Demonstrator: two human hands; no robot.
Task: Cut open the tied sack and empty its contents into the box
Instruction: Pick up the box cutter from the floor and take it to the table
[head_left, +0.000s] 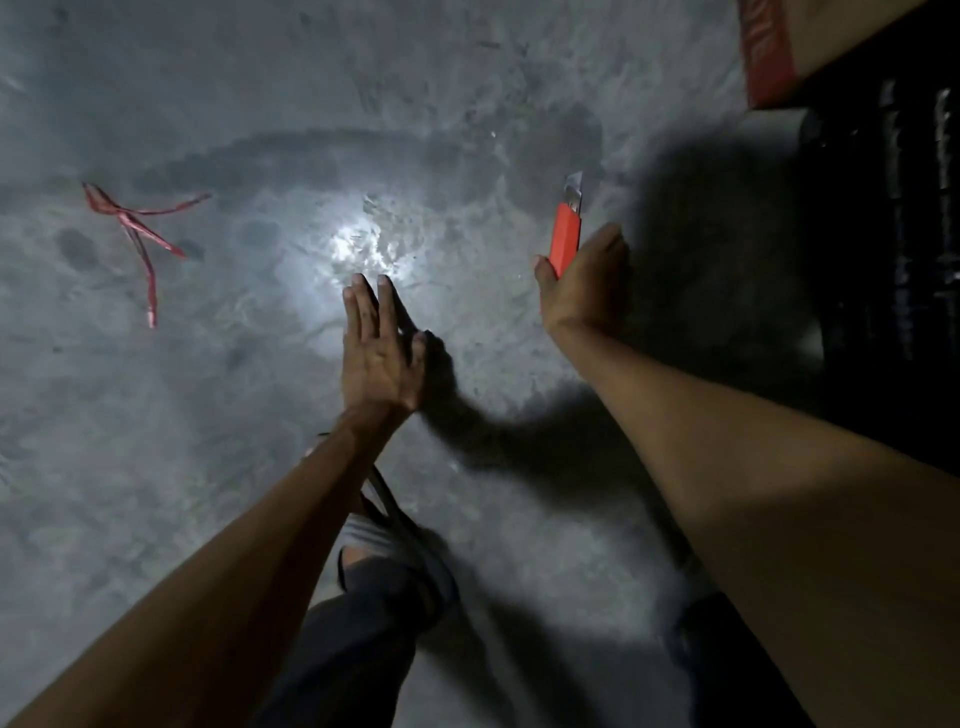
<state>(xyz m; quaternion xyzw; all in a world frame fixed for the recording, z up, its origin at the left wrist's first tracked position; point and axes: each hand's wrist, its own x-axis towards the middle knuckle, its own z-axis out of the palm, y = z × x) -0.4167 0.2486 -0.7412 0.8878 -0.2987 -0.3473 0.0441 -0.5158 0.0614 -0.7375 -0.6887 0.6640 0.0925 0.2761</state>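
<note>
My right hand (582, 286) grips an orange utility knife (566, 236) with its silver blade pushed out and pointing away from me. My left hand (379, 353) is held flat over the concrete floor, fingers stretched out and holding nothing. A red plastic tie (136, 231) lies loose on the floor at the far left, well away from both hands. A cardboard box (779, 47) with red tape shows at the top right corner. No sack is in view.
Grey concrete floor (260, 467) fills the view, with a bright light spot just beyond my left hand. A dark, shiny black mass (893, 260) lies along the right edge under the box. My sandalled foot (384, 540) stands below my left arm.
</note>
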